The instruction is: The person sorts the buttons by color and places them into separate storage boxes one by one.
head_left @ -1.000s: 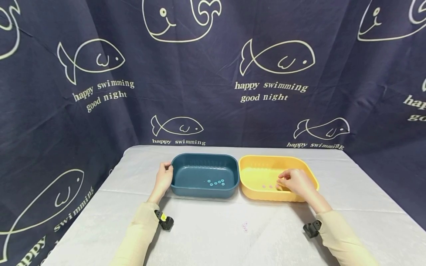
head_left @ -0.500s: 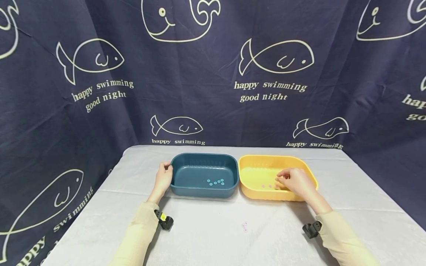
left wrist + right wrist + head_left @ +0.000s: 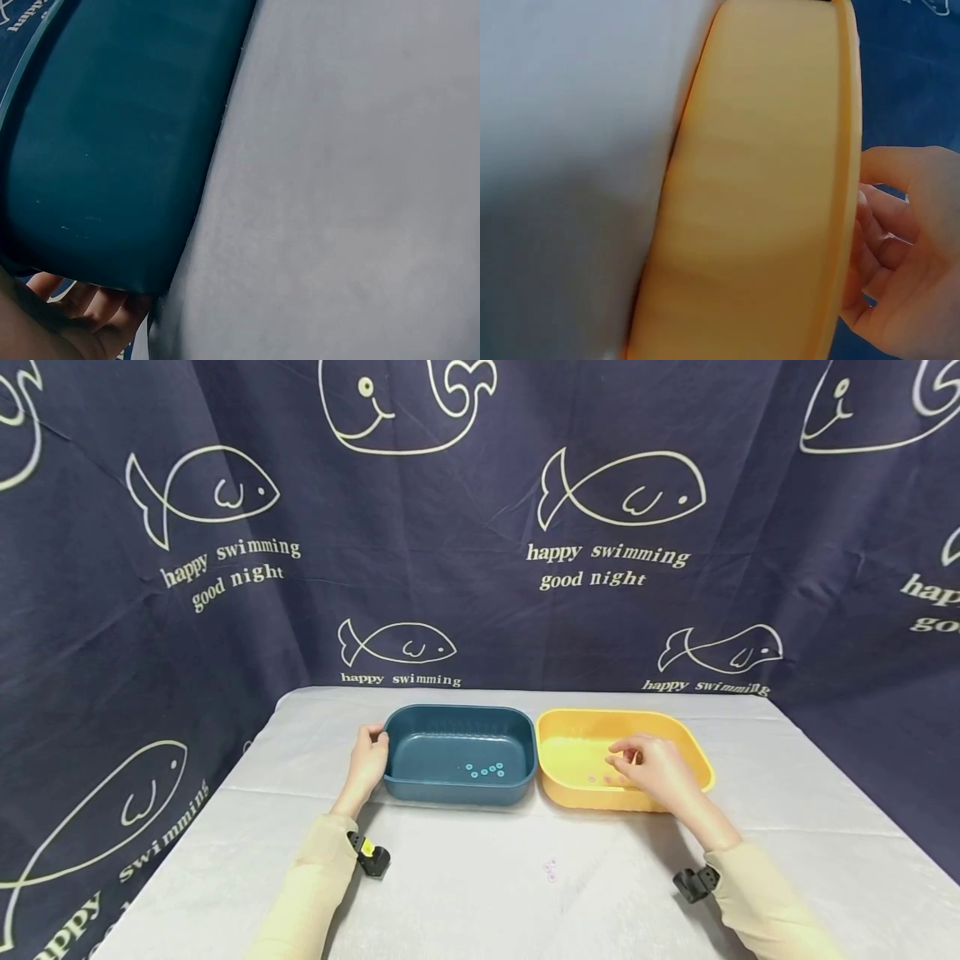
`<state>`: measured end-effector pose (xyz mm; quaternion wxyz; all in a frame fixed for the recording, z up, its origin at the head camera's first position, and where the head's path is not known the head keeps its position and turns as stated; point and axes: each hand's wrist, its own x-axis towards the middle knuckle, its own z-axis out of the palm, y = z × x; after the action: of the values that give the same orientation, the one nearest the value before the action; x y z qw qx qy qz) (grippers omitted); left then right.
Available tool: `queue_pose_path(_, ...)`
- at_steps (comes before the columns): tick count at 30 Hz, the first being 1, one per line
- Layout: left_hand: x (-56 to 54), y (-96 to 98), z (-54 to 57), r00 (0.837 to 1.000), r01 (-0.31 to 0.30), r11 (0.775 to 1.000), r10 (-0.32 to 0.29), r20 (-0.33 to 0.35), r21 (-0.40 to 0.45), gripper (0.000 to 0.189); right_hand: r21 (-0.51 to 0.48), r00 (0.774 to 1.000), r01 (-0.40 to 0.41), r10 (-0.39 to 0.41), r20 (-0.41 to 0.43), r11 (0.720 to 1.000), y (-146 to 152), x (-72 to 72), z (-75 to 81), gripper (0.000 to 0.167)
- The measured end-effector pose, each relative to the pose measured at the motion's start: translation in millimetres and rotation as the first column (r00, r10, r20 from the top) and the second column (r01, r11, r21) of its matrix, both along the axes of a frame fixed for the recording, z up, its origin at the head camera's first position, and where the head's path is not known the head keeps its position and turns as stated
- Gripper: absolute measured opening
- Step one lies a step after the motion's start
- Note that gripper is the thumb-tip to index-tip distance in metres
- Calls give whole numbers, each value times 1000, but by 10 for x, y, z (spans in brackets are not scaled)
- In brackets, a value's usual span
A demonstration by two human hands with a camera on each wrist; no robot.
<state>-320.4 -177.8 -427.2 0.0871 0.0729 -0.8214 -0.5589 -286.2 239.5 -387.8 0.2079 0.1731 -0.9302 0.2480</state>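
Note:
My left hand [image 3: 367,762] holds the left end of a dark teal plastic basin [image 3: 459,795]; in the left wrist view its fingers [image 3: 105,307] curl against the outer end wall, while the thumb is hidden. Several small light-blue button-like discs [image 3: 484,772] lie on the basin's floor. Over the yellow basin [image 3: 577,796] hovers my right hand [image 3: 656,767], thumb and forefinger apart, with nothing visible between them. Pinkish discs [image 3: 607,779] lie just below its fingertips. In the right wrist view the yellow wall hides those fingertips.
Both basins stand side by side on a white cloth-covered table [image 3: 465,893]. A small cluster of pale purple discs [image 3: 551,870] lies on the cloth in front of them. Behind the table hangs a dark blue curtain [image 3: 480,568] with fish drawings.
My right hand has shifted slightly left and up over the yellow basin, and its thumb and forefinger have parted. The left hand stays at the teal basin's end.

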Motion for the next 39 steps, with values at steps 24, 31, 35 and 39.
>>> queue_pose_path(24,-9,-2,4,1000,-7,1000,7,-4,19,37,-43,973,-206,199,-118,978,-286,198,27,9)
queue_pose_path(31,-11,-4,2,1000,-9,1000,9,0,18,36,-28,950,-287,281,-140,958,-379,263,-13,9)
queue_pose_path(35,-5,-8,0,1000,-9,1000,9,4,18,37,-29,952,-291,287,-111,956,-432,306,-22,10)
queue_pose_path(39,-6,-9,3,1000,-5,1000,5,8,23,38,-37,951,-304,301,-75,952,-475,351,-29,11)
